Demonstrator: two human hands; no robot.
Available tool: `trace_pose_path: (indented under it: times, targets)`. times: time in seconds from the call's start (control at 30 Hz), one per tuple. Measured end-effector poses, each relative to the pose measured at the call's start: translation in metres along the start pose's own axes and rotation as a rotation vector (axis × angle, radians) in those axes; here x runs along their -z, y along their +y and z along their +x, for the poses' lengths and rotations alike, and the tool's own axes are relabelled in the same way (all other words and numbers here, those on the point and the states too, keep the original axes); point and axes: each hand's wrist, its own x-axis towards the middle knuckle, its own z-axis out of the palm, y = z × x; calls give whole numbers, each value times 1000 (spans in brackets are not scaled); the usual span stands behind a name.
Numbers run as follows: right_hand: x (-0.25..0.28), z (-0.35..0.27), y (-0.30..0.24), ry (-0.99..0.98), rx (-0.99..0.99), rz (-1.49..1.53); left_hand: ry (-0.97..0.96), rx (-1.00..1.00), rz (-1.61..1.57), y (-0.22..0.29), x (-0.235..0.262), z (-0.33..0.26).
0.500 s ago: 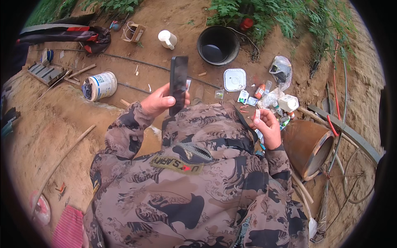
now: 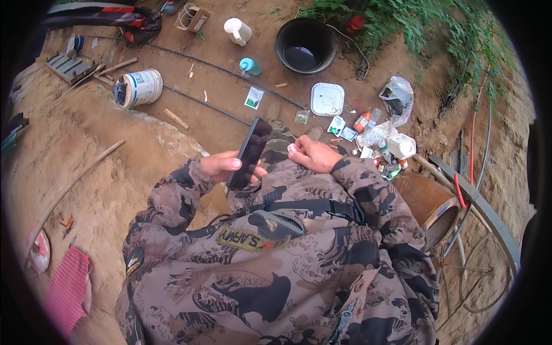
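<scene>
My left hand (image 2: 221,165) is wrapped round a black smartphone (image 2: 252,150), which stands tilted with its dark face turned to the right. Its thumb lies along the near edge and fingertips show past the other side. Over my lap, my right hand (image 2: 317,154) is closed in a pinch on a small white-and-reddish piece (image 2: 292,148), too small to name. The two hands are apart, a short way from each other. Beyond them lie a white-and-green packet (image 2: 254,98) and a light-blue bottle (image 2: 250,66).
Ahead stand a black basin (image 2: 306,46) with liquid, a white jug (image 2: 237,31) and a white square lid (image 2: 327,99). Bottles, packets and a plastic bag (image 2: 398,99) lie to the right, beside a brown clay pot (image 2: 422,198). A tipped white bucket (image 2: 138,88) lies left.
My right hand has moved left from beside the bottles to over my lap, still pinching the small piece. The phone is lower and more tilted. The light-blue bottle and packet now show behind it.
</scene>
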Motion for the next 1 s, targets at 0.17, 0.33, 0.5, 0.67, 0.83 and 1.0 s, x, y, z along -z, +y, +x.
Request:
trace_pose_path:
  times: [0.17, 0.33, 0.5, 0.67, 0.83, 1.0]
  targets:
    - [26, -91, -32, 28, 204, 469, 272, 130, 322, 2, -11, -20]
    - [41, -158, -67, -88, 440, 407, 331, 579, 1302, 13, -30, -34]
    - [40, -157, -68, -125, 401, 391, 233, 790, 1343, 7, -50, -42]
    - [34, -156, -65, -95, 446, 387, 257, 533, 1009, -25, -33, -29]
    - [24, -154, -59, -107, 455, 435, 508, 226, 810, -76, -28, -2]
    - [22, -153, -54, -91, 500, 389, 444, 434, 1083, -77, -21, -35]
